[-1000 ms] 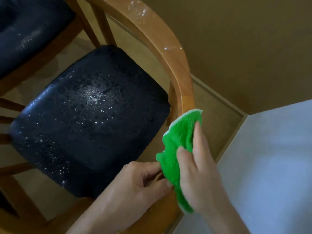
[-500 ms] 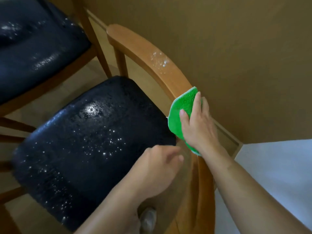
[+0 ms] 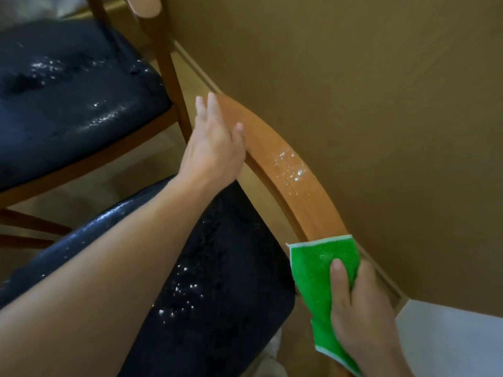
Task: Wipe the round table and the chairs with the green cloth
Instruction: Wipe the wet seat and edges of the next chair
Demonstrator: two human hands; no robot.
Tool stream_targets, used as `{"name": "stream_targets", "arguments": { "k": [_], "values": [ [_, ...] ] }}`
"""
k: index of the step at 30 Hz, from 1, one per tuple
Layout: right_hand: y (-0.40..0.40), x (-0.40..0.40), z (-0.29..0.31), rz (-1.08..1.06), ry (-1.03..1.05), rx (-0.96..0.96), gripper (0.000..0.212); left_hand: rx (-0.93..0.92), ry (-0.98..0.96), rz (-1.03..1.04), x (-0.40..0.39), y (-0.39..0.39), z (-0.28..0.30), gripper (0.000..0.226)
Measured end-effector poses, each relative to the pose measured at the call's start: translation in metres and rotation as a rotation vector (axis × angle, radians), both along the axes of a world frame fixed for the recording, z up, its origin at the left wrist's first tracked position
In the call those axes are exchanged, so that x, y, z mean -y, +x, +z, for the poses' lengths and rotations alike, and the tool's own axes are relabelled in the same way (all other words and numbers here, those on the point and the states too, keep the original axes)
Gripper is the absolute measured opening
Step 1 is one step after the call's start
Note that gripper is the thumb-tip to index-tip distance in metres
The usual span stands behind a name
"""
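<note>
A wooden chair's curved backrest rail [image 3: 296,186] arcs from centre to lower right, speckled with white droplets at its middle. My right hand [image 3: 362,317] holds the green cloth [image 3: 318,270] wrapped over the near part of the rail, thumb on top. Farther along the same rail, my left hand [image 3: 215,148] rests with straight fingers. The chair's dark blue seat [image 3: 217,295] lies under my left forearm and carries white specks.
A second chair with a wet dark seat [image 3: 68,104] and wooden frame stands at upper left. A tan wall [image 3: 367,91] runs close behind the rail. A white surface [image 3: 457,338] shows at lower right.
My left hand has reached forward from over the seat onto the far part of the rail. The cloth and right hand sit lower in view as the camera shifted.
</note>
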State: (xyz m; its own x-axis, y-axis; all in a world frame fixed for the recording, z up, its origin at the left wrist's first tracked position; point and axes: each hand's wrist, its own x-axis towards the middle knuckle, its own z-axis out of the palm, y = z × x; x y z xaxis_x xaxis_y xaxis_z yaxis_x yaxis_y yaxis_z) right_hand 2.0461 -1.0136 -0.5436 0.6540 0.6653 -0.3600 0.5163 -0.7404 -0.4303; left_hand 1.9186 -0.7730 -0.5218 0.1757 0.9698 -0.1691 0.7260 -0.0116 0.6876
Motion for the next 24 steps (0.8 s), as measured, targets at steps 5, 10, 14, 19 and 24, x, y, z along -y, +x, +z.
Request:
{"name": "stream_targets", "arguments": {
  "k": [5, 10, 14, 19, 24],
  "values": [
    [0.015, -0.077, -0.002, 0.352, 0.102, 0.193, 0.074, -0.065, 0.049, 0.150, -0.048, 0.011, -0.005, 0.043],
    [0.023, -0.155, -0.006, 0.516, 0.118, 0.193, 0.047, 0.004, 0.022, 0.149, -0.056, -0.001, -0.017, 0.049],
    [0.024, -0.132, -0.004, 0.581, 0.128, 0.186, 0.067, 0.064, -0.016, 0.127, -0.053, 0.000, -0.028, 0.049],
    [0.018, -0.058, 0.001, 0.684, -0.039, 0.220, 0.067, 0.180, -0.012, 0.148, -0.045, 0.004, -0.039, 0.046],
    [0.014, -0.107, 0.003, 0.678, -0.032, 0.267, 0.071, 0.360, -0.129, 0.197, -0.054, -0.006, -0.045, 0.041]
  ]
}}
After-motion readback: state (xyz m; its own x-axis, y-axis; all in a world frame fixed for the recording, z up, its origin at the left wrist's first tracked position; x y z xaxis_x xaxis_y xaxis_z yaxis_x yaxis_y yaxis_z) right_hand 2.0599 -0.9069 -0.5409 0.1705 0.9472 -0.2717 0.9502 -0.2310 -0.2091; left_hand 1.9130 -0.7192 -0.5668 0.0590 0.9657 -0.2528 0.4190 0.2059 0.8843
